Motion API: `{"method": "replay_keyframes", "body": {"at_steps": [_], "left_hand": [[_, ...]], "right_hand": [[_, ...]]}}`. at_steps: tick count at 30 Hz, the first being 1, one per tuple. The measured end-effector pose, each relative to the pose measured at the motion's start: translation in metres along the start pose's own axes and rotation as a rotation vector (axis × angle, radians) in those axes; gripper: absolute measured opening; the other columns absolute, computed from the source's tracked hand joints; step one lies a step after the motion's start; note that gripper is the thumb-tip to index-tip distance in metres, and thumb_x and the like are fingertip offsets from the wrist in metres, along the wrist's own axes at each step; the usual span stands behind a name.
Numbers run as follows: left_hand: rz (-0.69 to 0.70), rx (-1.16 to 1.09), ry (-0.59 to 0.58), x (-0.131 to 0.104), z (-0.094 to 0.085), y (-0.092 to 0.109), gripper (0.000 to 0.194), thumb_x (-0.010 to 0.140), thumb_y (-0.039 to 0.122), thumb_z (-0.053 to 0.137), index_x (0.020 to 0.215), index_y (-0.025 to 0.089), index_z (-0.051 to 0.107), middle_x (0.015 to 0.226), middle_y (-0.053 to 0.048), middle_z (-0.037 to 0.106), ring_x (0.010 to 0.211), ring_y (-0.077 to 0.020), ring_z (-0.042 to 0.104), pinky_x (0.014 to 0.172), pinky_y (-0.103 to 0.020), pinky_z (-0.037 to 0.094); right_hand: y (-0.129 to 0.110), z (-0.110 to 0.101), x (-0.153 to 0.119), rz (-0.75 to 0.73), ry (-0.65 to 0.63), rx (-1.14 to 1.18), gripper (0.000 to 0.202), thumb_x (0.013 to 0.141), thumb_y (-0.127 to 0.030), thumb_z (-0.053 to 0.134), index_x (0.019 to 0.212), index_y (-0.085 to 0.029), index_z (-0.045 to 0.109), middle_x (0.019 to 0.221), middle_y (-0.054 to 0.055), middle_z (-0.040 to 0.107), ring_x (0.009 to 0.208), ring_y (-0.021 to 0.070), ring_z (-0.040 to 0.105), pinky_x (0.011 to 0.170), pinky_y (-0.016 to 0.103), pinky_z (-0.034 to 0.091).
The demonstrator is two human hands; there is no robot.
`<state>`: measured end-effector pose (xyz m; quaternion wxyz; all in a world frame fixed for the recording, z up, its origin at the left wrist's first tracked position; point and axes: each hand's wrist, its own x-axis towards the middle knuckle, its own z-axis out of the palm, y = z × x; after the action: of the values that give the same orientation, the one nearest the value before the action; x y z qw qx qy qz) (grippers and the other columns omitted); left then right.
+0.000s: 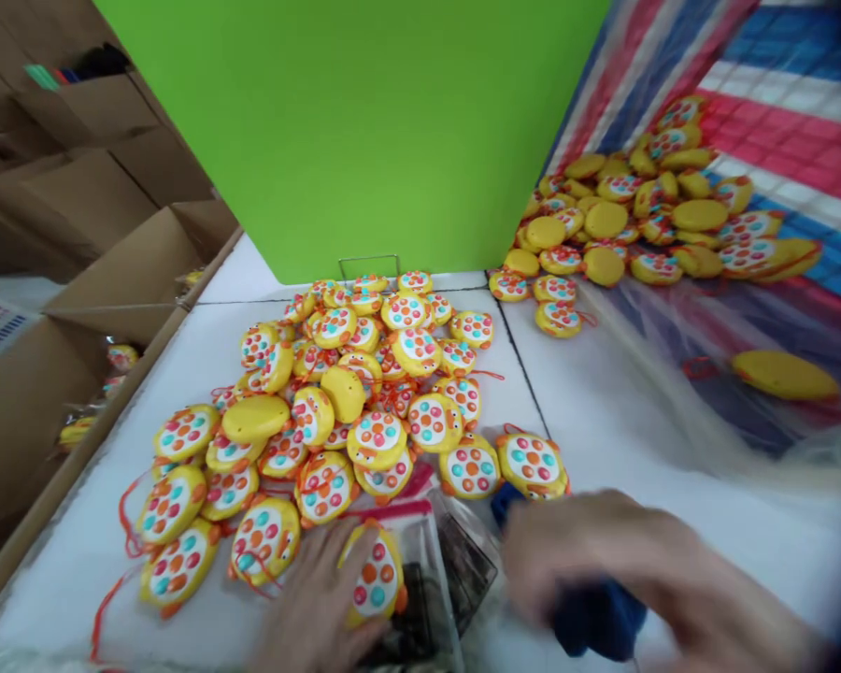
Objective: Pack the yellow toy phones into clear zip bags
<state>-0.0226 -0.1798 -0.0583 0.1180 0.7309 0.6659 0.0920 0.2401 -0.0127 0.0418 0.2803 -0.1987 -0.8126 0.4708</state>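
At the far left stand brown cardboard boxes, one of them open beside the white worktop, with a few yellow toys showing inside it. On the worktop lies a big heap of yellow round toys, each with a white face dotted in red, orange and teal, many trailing red cords; some lie face down and show only plain yellow backs. At the near edge of the heap the left hand rests with its fingers spread and curled around one yellow toy, which sits at the mouth of a clear plastic bag with a pink zip strip; whether the toy is partly inside the bag I cannot tell. Behind the heap rises a bright green board, with a thin wire loop at its foot. Just right of the bag the right hand is blurred, fingers bent over a dark blue thing that it touches; how firmly it closes on it I cannot tell. Farther right, a second pile of the same yellow toys lies on a red, white and blue striped sack, and one lone yellow toy lies under clear film near the right edge.
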Motion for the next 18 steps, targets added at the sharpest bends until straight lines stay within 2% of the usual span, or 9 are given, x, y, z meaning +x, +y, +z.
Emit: {"method": "replay_keyframes", "body": {"at_steps": [2, 4, 7, 10, 12, 14, 16, 18], "left_hand": [[-0.009, 0.040, -0.161, -0.009, 0.004, 0.005, 0.077, 0.065, 0.028, 0.075, 0.135, 0.030, 0.044, 0.136, -0.010, 0.051, 0.120, -0.0332, 0.051, 0.095, -0.045, 0.048], [-0.048, 0.050, -0.250, -0.010, 0.003, 0.011, 0.085, 0.066, 0.016, 0.071, 0.141, 0.032, 0.034, 0.143, -0.010, 0.042, 0.127, -0.0333, 0.045, 0.100, -0.047, 0.043], [-0.063, 0.032, -0.266, -0.008, 0.002, 0.017, 0.085, 0.067, 0.008, 0.060, 0.143, 0.032, 0.030, 0.146, -0.010, 0.037, 0.131, -0.0314, 0.039, 0.103, -0.047, 0.039], [-0.058, 0.007, -0.246, -0.005, 0.004, 0.016, 0.082, 0.062, 0.012, 0.061, 0.139, 0.029, 0.039, 0.143, -0.013, 0.042, 0.130, -0.0334, 0.041, 0.102, -0.045, 0.040], [-0.085, 0.017, -0.162, 0.000, 0.003, 0.010, 0.079, 0.058, 0.017, 0.065, 0.134, 0.027, 0.047, 0.136, -0.014, 0.049, 0.123, -0.0355, 0.046, 0.098, -0.045, 0.044], [-0.122, 0.044, 0.029, 0.013, -0.001, 0.001, 0.072, 0.061, 0.024, 0.065, 0.131, 0.026, 0.050, 0.132, -0.014, 0.050, 0.119, -0.0351, 0.048, 0.095, -0.046, 0.046], [-0.161, 0.069, 0.254, 0.032, -0.006, -0.009, 0.065, 0.071, 0.031, 0.061, 0.134, 0.023, 0.045, 0.134, -0.016, 0.044, 0.122, -0.0343, 0.045, 0.095, -0.048, 0.045], [-0.174, 0.093, 0.405, 0.056, -0.006, -0.018, 0.062, 0.078, 0.036, 0.057, 0.135, 0.018, 0.042, 0.137, -0.019, 0.037, 0.126, -0.0356, 0.039, 0.098, -0.051, 0.042]], "right_hand": [[0.013, 0.008, 0.009, 0.033, -0.080, -0.060, 0.034, 0.086, -0.040, 0.063, 0.118, -0.029, 0.058, 0.106, 0.005, 0.066, 0.092, 0.0205, 0.063, 0.078, 0.032, 0.055], [0.030, 0.014, 0.013, 0.091, -0.087, -0.149, 0.030, 0.088, -0.036, 0.060, 0.117, -0.029, 0.058, 0.109, 0.004, 0.066, 0.099, 0.0215, 0.062, 0.084, 0.033, 0.053], [0.050, 0.016, 0.010, 0.150, -0.009, -0.260, 0.026, 0.090, -0.035, 0.056, 0.114, -0.025, 0.059, 0.110, 0.007, 0.065, 0.102, 0.0237, 0.061, 0.087, 0.038, 0.052], [0.061, 0.013, 0.002, 0.178, 0.046, -0.347, 0.025, 0.091, -0.034, 0.052, 0.113, -0.023, 0.059, 0.110, 0.008, 0.064, 0.102, 0.0244, 0.061, 0.087, 0.040, 0.052], [0.066, 0.014, -0.002, 0.199, 0.060, -0.415, 0.029, 0.091, -0.033, 0.051, 0.118, -0.024, 0.057, 0.116, 0.009, 0.061, 0.107, 0.0249, 0.058, 0.091, 0.043, 0.050], [0.072, 0.021, -0.001, 0.209, 0.055, -0.505, 0.039, 0.091, -0.034, 0.051, 0.128, -0.024, 0.050, 0.129, 0.012, 0.052, 0.120, 0.0274, 0.049, 0.097, 0.048, 0.045], [0.082, 0.034, 0.005, 0.221, 0.021, -0.613, 0.053, 0.089, -0.037, 0.055, 0.138, -0.024, 0.041, 0.144, 0.015, 0.036, 0.133, 0.0327, 0.032, 0.101, 0.055, 0.038], [0.095, 0.051, 0.015, 0.240, -0.050, -0.706, 0.067, 0.086, -0.040, 0.060, 0.144, -0.026, 0.032, 0.152, 0.016, 0.019, 0.138, 0.0381, 0.016, 0.102, 0.062, 0.032]]}}
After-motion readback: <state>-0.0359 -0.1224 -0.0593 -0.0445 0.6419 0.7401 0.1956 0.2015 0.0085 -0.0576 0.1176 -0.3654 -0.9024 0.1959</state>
